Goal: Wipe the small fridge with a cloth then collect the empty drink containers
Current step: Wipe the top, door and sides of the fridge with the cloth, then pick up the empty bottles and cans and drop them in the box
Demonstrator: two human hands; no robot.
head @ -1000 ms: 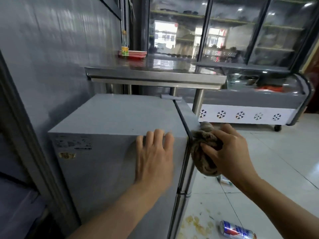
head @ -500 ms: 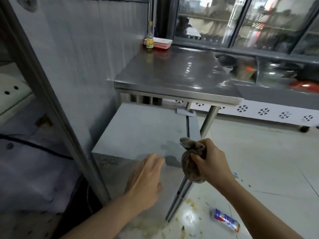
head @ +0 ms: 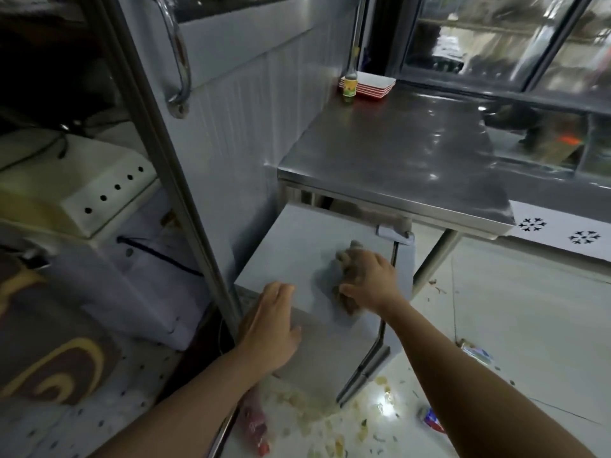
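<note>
One small pale grey fridge (head: 297, 259) stands on the floor, tucked partly under a stainless steel table (head: 396, 153) and against a ribbed grey wall panel (head: 238, 104); its flat top is smooth and matte, and a white hinge cap (head: 395, 233) sits at its far right corner. One crumpled brown cloth (head: 347, 279) lies on that top, gripped by the right hand (head: 370, 279), whose fingers are curled round it and press it down. The left hand (head: 271, 322) lies flat on the near edge of the fridge, fingers straight and close together. Two drink containers show on the tiled floor (head: 529, 325) to the right of the fridge: one red, white and blue can (head: 433, 419) lying on its side, and one crumpled pale package (head: 476, 353) too blurred to identify. Pale food scraps (head: 317, 414) are scattered by the fridge's base. On the table stand one bottle with a yellow label (head: 350, 84) and one stack of red-and-white trays (head: 373, 84), just beside each other.
</note>
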